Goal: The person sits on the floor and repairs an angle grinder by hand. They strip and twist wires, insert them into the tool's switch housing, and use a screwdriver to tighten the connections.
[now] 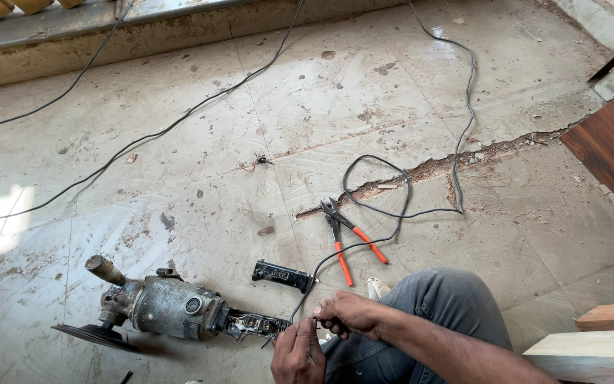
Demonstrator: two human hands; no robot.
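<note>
Pinching the black cable point(305, 295), both hands' fingers point(319, 311) closed

pliers point(349, 238), orange handles | black handle cover point(282, 274) | wooden planks point(605, 334)

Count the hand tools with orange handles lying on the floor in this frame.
1: a pair of orange-handled pliers lies on the tiled floor, inside the loop of black cable, just beyond the person's knee. More could lie outside the frame.

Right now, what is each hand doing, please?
Left hand: closed, fingers pinching the black cable end.
Right hand: closed on the same cable end, beside the angle grinder.
</note>
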